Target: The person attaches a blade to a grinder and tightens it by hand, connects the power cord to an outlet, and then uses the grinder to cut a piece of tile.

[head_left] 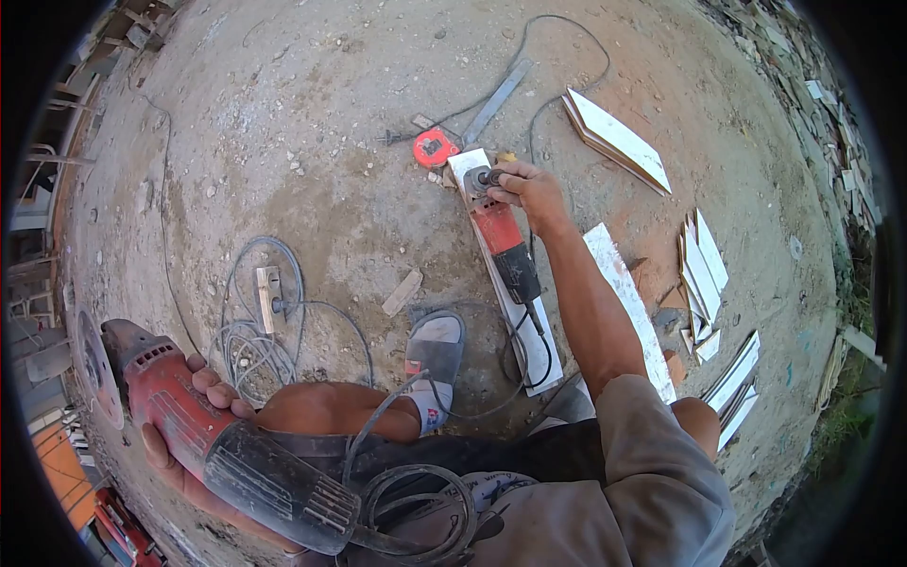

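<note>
My left hand is wrapped round a large red and black angle grinder, with a cutting disc at its head, held at the lower left. A smaller red and black angle grinder lies on a long white tile strip. At its head, my right hand pinches the dark round fitting with thumb and fingers. Just beyond the strip's far end are a red tape measure and a flat metal bar.
White tile pieces lie to the right, with more narrow offcuts and a long strip. A coiled cable and an extension socket rest on the dirt at left. My sandalled foot is beside the strip. Rubble lines the right edge.
</note>
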### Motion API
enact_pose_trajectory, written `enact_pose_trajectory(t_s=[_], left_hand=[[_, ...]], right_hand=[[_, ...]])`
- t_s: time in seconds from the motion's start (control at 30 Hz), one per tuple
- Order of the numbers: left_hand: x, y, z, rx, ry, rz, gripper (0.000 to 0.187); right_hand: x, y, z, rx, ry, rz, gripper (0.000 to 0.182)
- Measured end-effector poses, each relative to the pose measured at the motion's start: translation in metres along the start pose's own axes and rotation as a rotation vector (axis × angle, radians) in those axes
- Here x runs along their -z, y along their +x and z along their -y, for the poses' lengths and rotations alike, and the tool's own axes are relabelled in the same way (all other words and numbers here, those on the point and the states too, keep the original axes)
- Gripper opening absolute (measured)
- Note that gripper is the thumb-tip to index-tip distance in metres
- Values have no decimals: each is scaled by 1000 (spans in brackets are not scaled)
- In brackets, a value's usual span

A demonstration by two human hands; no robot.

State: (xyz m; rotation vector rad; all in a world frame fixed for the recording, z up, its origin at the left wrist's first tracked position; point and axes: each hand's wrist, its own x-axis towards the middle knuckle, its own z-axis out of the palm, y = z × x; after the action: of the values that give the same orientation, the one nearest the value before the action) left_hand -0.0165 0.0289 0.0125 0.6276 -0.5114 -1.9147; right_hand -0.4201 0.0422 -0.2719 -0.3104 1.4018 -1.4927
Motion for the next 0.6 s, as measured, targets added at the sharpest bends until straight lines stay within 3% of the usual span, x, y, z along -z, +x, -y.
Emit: enact_pose_trajectory(t_s=[0.43, 0.47, 0.57, 0.6], left_hand=[[1, 2, -1, -11, 4, -15, 73], [5, 3, -4, 18, 17, 55, 72], [7, 3, -6, 45, 28, 121, 72], [7, 3, -6, 47, 26, 116, 73]], right_hand=[[-6, 0, 9, -52, 60, 3, 23], [-6, 0, 9, -50, 60, 3, 23], [-6, 0, 4, -10, 48, -37, 22], [-7, 0, 2, 92, -70, -69, 22]])
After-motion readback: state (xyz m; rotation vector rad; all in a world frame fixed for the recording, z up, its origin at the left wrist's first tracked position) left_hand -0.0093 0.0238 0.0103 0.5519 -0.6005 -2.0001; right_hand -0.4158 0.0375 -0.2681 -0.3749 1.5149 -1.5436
